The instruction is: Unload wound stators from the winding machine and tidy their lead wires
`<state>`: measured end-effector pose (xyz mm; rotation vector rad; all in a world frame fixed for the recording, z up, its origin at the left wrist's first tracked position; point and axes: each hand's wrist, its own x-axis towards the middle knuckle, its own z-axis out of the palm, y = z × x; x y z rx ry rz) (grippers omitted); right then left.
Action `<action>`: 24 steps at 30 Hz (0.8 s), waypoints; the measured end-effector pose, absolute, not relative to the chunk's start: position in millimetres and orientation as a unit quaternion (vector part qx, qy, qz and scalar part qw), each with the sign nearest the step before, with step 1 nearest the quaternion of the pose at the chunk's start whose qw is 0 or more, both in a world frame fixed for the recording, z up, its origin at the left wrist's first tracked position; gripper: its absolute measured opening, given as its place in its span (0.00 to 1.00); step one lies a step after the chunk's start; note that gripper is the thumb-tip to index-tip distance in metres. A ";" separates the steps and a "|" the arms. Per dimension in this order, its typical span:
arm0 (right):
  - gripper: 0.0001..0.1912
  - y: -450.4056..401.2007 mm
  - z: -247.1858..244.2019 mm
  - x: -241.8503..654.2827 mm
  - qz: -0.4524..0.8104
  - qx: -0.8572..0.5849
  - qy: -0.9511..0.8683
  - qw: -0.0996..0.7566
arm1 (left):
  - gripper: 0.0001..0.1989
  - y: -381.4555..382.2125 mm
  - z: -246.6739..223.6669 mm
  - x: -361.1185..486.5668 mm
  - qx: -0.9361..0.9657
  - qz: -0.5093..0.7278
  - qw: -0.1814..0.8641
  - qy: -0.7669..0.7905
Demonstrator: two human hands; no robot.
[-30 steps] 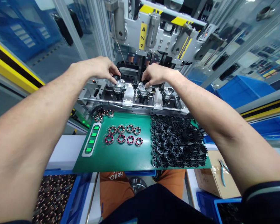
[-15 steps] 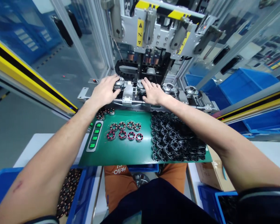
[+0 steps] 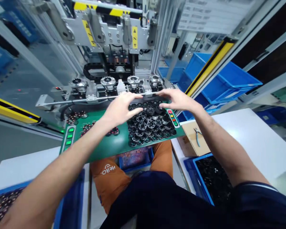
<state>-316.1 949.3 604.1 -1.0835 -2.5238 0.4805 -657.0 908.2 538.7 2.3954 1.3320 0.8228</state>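
My left hand (image 3: 121, 107) hovers over the left back part of a dense pile of black ring-shaped motor cores (image 3: 146, 125). Its fingers are stretched and the thumb stands apart, with nothing held. At the pile's back right is my right hand (image 3: 177, 99), thumb and fingers apart, closest to the cores there; I cannot tell whether it touches one. Copper-wound cores (image 3: 114, 131) lie on the green board (image 3: 102, 148), partly covered by my left forearm. Behind the hands, round metal fixtures (image 3: 108, 82) stand in a row on the machine.
Button panels sit at the board's left (image 3: 69, 138) and right (image 3: 173, 118). Cutting pliers (image 3: 197, 136) rest on a cardboard box (image 3: 190, 127). A blue bin (image 3: 200, 168) holds black parts. Yellow-black posts (image 3: 211, 66) flank the machine opening.
Both hands have left the metal fixtures and come back toward me, to the right, over the black cores. The view has turned right. The fixtures now show uncovered.
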 end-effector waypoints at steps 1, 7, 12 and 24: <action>0.29 939.6 595.5 -306.8 0.179 -0.390 -0.888 0.166 | 0.26 906.9 537.4 -636.4 0.846 0.277 0.139 0.434; 0.25 920.1 544.7 -314.6 0.160 -0.432 -0.865 0.200 | 0.23 902.2 538.9 -567.4 0.863 0.171 0.070 0.470; 0.20 912.7 526.7 -315.4 0.193 -0.433 -0.832 0.288 | 0.19 885.1 554.3 -567.3 0.812 0.243 0.197 0.492; 0.31 794.1 575.1 -338.6 0.639 -0.248 -0.579 0.441 | 0.16 773.8 586.4 -586.9 0.634 0.453 0.433 0.454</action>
